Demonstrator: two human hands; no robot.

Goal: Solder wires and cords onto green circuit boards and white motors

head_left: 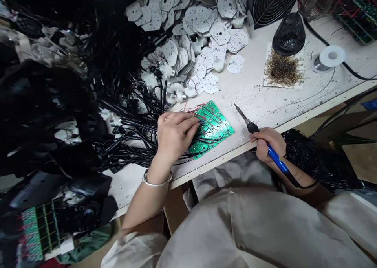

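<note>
A green circuit board (216,122) lies on the white workbench, with thin red and black wires running across it. My left hand (178,132) rests over the board's left side, fingers bent and pressed together; what lies under the fingertips is hidden. Black cables (138,138) fan out to the left from beneath that hand. My right hand (269,144) is closed around the blue handle of a soldering iron (273,156). Its metal tip points up and to the left, apart from the board.
Many white octagonal plates (203,20) are heaped at the back. A fan (273,2) stands behind a black bowl-shaped piece (290,34) and a pad of dark crumbs (282,69). A solder spool (331,57) sits at right. More green boards (32,232) lie lower left.
</note>
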